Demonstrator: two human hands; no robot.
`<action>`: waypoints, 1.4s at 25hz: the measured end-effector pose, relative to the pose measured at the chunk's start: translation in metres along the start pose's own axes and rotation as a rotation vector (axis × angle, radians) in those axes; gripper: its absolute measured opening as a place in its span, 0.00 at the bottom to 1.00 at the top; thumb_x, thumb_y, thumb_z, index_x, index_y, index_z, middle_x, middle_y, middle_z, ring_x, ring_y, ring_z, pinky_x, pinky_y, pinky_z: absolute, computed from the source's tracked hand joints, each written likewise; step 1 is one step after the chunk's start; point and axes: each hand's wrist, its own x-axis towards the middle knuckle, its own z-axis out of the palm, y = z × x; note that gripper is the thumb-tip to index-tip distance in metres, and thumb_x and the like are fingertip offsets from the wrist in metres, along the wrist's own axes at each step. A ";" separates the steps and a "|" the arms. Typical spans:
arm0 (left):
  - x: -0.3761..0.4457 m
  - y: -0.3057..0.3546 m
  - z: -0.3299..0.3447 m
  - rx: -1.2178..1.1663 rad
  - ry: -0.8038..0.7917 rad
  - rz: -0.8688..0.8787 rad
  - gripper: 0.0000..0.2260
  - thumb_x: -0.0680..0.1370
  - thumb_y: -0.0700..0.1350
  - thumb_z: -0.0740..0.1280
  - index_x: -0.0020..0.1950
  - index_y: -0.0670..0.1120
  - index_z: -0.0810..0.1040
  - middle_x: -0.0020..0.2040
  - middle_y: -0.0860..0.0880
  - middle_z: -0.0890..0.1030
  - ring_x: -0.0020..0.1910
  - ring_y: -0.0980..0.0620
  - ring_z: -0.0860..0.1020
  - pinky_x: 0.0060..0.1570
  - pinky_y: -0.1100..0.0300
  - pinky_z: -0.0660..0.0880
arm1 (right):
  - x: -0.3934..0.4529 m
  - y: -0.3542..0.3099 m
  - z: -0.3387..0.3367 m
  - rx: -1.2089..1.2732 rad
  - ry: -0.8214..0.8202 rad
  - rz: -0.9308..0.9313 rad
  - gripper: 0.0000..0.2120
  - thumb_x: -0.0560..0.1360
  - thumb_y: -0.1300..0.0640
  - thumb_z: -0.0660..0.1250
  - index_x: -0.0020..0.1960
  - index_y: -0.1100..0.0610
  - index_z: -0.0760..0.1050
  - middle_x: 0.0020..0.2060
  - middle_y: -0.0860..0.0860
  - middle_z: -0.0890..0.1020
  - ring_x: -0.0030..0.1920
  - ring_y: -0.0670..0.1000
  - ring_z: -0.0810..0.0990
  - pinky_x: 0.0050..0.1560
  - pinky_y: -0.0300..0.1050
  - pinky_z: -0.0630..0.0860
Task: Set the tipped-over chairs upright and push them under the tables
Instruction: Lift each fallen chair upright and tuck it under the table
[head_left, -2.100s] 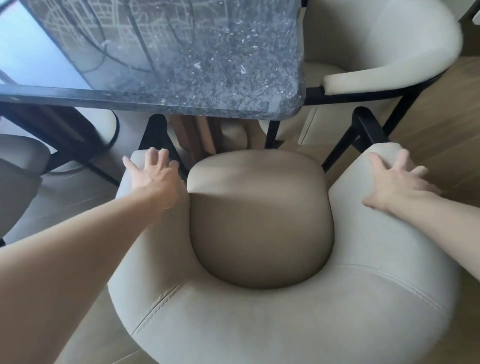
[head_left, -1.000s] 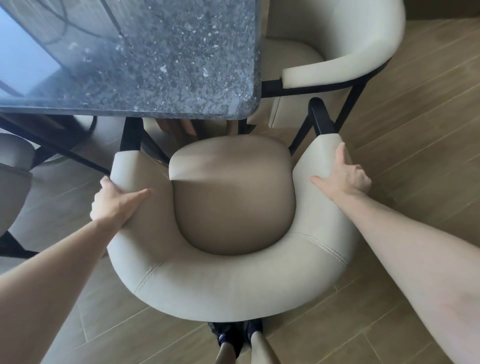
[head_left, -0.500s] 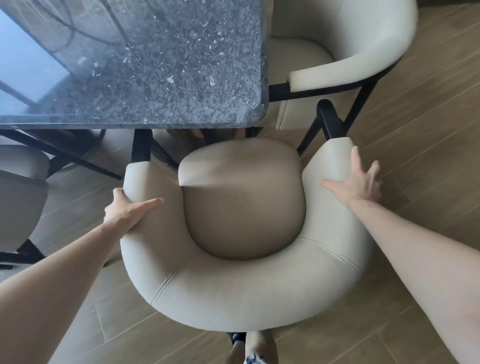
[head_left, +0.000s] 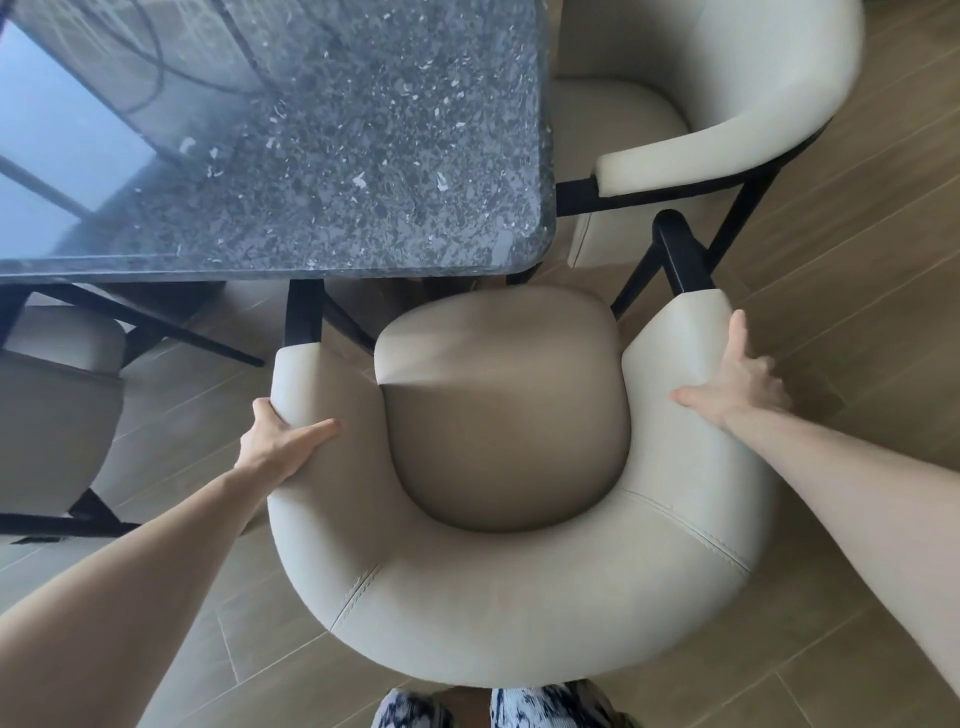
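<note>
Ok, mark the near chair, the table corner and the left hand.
near chair (head_left: 545, 613), head view, curved backrest.
table corner (head_left: 519, 244), head view, rounded stone edge.
left hand (head_left: 275, 449), head view, back of hand.

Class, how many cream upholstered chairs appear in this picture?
3: one cream upholstered chair held at the centre, one at top right, one partly cut off at left. Others may be hidden.

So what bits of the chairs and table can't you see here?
All in the head view:
- Chair legs: hidden beneath its own seat and curved back.
- Table: cut off by the top and left edges; its top hides most of the frame.
- Left chair: cut off by the left edge.
- Left hand fingers: wrapped behind the armrest.
</note>
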 end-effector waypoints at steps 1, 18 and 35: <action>-0.001 -0.002 0.001 0.012 -0.011 0.014 0.37 0.57 0.64 0.74 0.58 0.52 0.62 0.52 0.46 0.76 0.47 0.41 0.77 0.44 0.50 0.74 | -0.001 0.001 -0.002 0.011 -0.019 -0.004 0.57 0.69 0.45 0.76 0.79 0.42 0.36 0.65 0.66 0.71 0.59 0.68 0.77 0.55 0.56 0.73; 0.074 -0.059 -0.126 0.118 -0.054 0.085 0.34 0.64 0.64 0.77 0.59 0.52 0.62 0.48 0.47 0.76 0.43 0.46 0.77 0.37 0.52 0.73 | -0.094 -0.105 0.013 -0.035 -0.111 0.017 0.55 0.72 0.46 0.73 0.80 0.43 0.33 0.70 0.65 0.69 0.65 0.67 0.74 0.59 0.57 0.72; 0.207 -0.129 -0.255 0.097 -0.052 0.082 0.37 0.64 0.63 0.79 0.63 0.51 0.62 0.50 0.44 0.77 0.46 0.40 0.79 0.49 0.44 0.79 | -0.157 -0.273 0.075 -0.006 -0.072 0.024 0.56 0.71 0.45 0.74 0.80 0.43 0.33 0.71 0.63 0.69 0.68 0.65 0.73 0.63 0.56 0.71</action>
